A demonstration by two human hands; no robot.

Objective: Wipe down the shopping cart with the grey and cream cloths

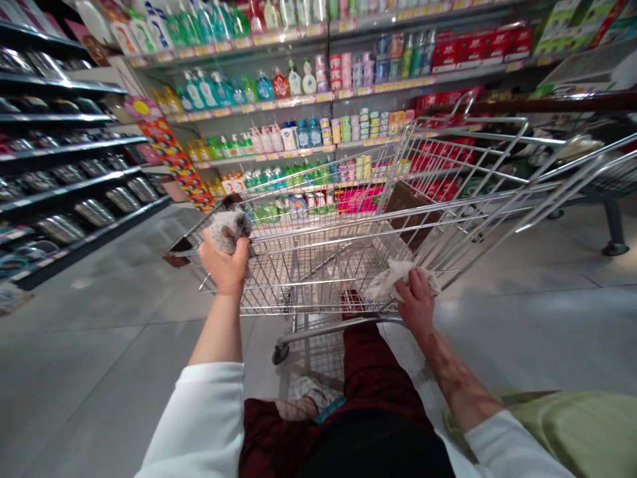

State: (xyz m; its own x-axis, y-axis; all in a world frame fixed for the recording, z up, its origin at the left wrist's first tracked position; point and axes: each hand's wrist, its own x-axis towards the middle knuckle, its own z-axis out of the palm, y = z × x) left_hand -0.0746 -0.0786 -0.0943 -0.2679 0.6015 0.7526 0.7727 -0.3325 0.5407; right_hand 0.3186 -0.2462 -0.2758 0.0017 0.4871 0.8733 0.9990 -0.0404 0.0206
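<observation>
In front of me stands a metal wire shopping cart (318,232), side-on. My left hand (223,265) is closed round a bunched, grey-stained cloth (226,229) at the cart's left end, by the top rail and a brown corner piece (180,252). Lower down on the near side, my right hand (417,299) grips a pale, crumpled cloth (391,279) against the wire mesh. Its fingers are bent into the cloth and partly hidden by it. Through the wires a brown panel (411,212) shows near the cart's right end.
Shelves of pump bottles (269,83) and red boxes (462,50) rise behind the cart. Metal bowls fill a dark shelf unit (64,186) at left. A cart caster (281,353) rests on the tiled floor (114,352). Light green fabric (562,431) lies at lower right.
</observation>
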